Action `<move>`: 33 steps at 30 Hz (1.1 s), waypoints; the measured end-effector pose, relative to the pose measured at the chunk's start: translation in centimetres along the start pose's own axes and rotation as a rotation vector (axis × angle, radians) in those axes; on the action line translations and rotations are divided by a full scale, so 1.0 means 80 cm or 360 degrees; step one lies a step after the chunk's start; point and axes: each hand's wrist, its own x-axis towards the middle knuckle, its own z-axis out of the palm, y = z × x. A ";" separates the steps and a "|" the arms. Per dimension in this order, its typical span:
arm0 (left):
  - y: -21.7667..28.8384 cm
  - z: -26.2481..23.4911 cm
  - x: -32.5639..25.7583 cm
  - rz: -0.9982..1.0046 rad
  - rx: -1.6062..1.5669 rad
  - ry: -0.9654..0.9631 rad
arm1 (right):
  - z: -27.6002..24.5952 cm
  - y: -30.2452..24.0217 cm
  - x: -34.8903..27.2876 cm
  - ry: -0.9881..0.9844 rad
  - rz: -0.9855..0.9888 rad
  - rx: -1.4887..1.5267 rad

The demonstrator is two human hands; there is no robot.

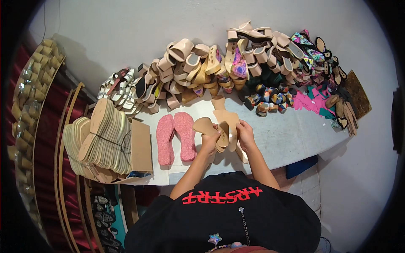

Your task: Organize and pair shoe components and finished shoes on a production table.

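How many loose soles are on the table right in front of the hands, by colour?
Pink soles: 2, lying flat side by side, left of the hands.
Tan soles: at least 3 can be made out, held between the left hand and right hand; overlaps may hide more.
Total: at least 5, not counting the tied sole bundle.

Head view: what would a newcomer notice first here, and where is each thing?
The long heap of beige sandals along the table's far edge draws the eye first, ending in colourful ones at the right. In the middle, the left hand and the right hand hold tan insole pieces, beside a pair of pink soles. A tied bundle of pale soles lies at the left.
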 end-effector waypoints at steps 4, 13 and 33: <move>0.021 -0.015 -0.008 0.0013 -0.0002 -0.0051 | 0.018 0.013 -0.001 -0.0160 -0.0019 -0.0187; 0.043 -0.049 -0.001 0.0076 0.0267 -0.0062 | 0.062 0.035 0.012 0.0014 -0.0415 -0.0564; 0.042 -0.054 0.025 0.0182 0.0612 -0.0174 | 0.056 0.016 0.027 -0.0060 -0.0373 -0.0517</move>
